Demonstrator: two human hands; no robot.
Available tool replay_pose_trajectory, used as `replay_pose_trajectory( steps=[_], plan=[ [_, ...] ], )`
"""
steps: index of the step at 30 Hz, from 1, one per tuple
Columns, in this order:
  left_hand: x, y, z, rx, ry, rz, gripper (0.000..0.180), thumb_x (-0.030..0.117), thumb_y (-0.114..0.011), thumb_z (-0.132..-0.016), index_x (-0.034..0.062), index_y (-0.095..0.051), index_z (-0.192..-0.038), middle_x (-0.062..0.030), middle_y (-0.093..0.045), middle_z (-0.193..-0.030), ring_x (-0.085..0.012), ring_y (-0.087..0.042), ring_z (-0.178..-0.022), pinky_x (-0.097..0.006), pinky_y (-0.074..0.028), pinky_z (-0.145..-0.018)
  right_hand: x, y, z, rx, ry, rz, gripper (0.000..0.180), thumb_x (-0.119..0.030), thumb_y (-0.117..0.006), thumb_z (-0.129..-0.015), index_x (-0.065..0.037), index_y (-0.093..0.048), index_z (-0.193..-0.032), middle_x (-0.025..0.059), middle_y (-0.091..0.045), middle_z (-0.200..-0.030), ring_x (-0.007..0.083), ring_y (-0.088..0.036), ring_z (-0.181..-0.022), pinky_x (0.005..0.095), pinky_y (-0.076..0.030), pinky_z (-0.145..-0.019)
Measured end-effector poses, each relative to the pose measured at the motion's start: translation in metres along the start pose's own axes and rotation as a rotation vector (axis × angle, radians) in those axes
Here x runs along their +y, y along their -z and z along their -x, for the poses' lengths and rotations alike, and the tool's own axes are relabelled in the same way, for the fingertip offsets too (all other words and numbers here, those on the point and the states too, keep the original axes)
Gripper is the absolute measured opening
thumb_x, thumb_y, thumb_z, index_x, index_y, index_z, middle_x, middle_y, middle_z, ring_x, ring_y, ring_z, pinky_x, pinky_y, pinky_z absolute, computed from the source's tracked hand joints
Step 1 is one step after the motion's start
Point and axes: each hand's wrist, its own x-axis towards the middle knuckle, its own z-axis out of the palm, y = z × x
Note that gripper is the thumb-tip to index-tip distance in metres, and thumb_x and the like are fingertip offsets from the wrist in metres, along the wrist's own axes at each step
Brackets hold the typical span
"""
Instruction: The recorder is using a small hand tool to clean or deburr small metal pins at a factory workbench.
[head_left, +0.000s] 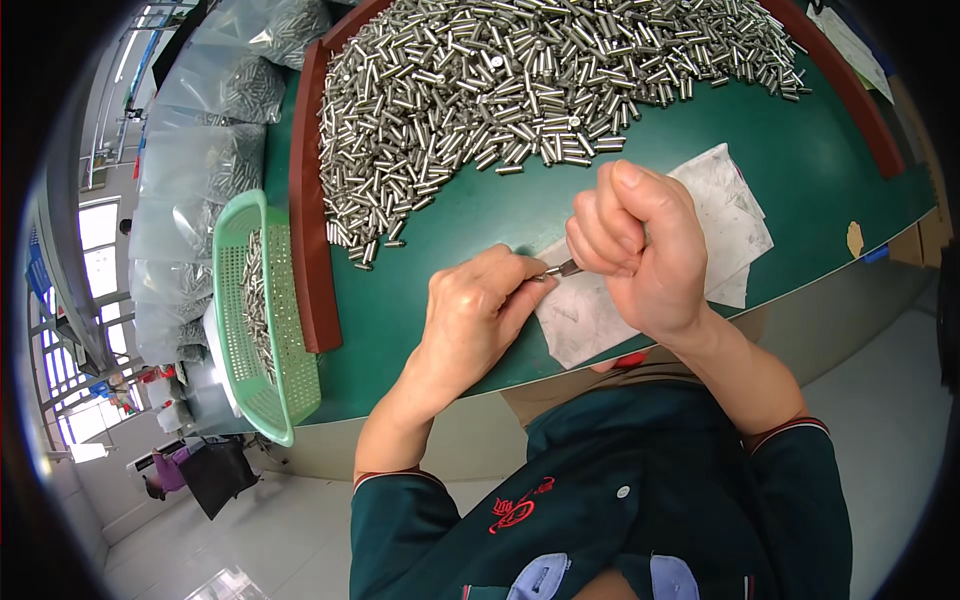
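Over the sheet near the table's front edge, my left hand (482, 305) pinches a small metal pin (541, 277) between thumb and forefinger; most of the pin is covered by the fingertips. My right hand (648, 245) is curled into a fist round a slim tool (568, 268) with a dark shaft and a bright tip. The tool's handle is hidden in the fist, so its exact kind cannot be made out. Its tip meets or nearly meets the pin. Beneath both hands lies a smudged white sheet (590, 325). Beyond them spreads a large heap of shiny metal pins (480, 95).
Red-brown rails (312, 230) border the green table (440, 225). Outside the left rail stands a light green basket (300, 390) holding more pins. Clear plastic bags of metal parts (235, 160) line the far left. Papers (850, 50) lie beyond the right rail. Another person sits at lower left.
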Motion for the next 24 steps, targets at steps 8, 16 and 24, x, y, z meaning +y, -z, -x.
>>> replay_pose_trajectory(
  steps=[8,16,24],
  plan=[
    [0.0,-0.001,0.001,0.012,0.003,0.032,0.01,0.003,-0.066,-0.066,0.0015,-0.057,-0.07,-0.0083,-0.05,-0.057,-0.0242,-0.049,-0.048,-0.032,-0.038,-0.043,0.003,-0.002,0.0,0.001,0.006,0.031,0.038,-0.022,-0.031,-0.088,-0.011,-0.028,-0.053,-0.0023,-0.025,-0.043,0.0067,-0.017,-0.04,0.0225,-0.018,-0.039],
    [-0.001,0.0,0.002,0.0,0.023,0.111,0.01,0.002,-0.067,-0.065,0.0007,-0.058,-0.07,-0.0089,-0.052,-0.059,-0.0247,-0.051,-0.049,-0.032,-0.04,-0.044,0.007,-0.014,0.006,-0.002,0.086,0.246,0.03,-0.012,-0.041,-0.084,-0.001,-0.034,-0.057,-0.0015,-0.03,-0.048,0.0056,-0.027,-0.047,0.0243,-0.024,-0.042],
    [-0.003,0.001,0.001,0.03,0.011,0.082,0.01,0.003,-0.067,-0.067,0.0011,-0.059,-0.072,-0.0078,-0.051,-0.059,-0.0232,-0.049,-0.049,-0.032,-0.039,-0.044,0.006,-0.017,-0.003,-0.007,0.039,0.249,0.03,-0.012,-0.042,-0.083,-0.002,-0.033,-0.056,-0.0015,-0.031,-0.049,0.0046,-0.026,-0.049,0.0248,-0.023,-0.042]
  ],
)
